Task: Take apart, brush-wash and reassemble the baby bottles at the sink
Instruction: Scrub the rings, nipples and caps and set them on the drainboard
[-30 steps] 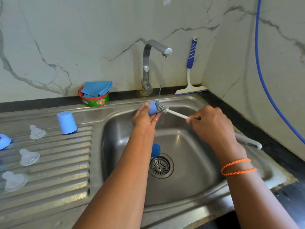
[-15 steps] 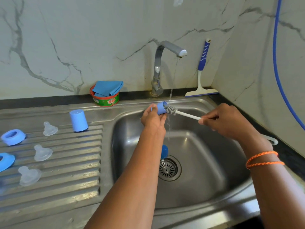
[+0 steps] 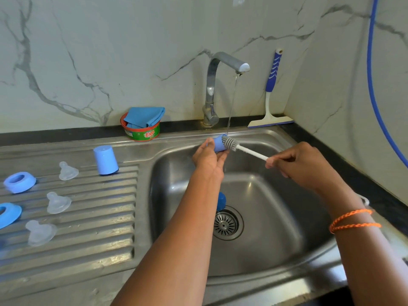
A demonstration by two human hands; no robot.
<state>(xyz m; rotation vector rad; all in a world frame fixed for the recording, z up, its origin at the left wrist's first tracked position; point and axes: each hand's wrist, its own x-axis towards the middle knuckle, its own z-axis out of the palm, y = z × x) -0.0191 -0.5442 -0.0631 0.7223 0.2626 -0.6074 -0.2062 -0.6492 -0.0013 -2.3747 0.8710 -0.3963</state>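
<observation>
Two hands: both gripping, over the sink [image 3: 276,138] basin.
Left hand [image 3: 209,159]: fingers curled round a blue cap [image 3: 218,145], held under the tap's [image 3: 220,69] thin stream.
Right hand [image 3: 302,166]: pinches the white brush [image 3: 247,151] handle; bristle head at the cap's mouth, at 3 o'clock from it.
Basin: another blue piece [image 3: 220,200] at 11 o'clock of the drain [image 3: 226,224].
Drainboard, 9 o'clock: upturned blue cap [image 3: 105,160], three clear nipples [image 3: 66,172], two blue rings [image 3: 19,182].
</observation>
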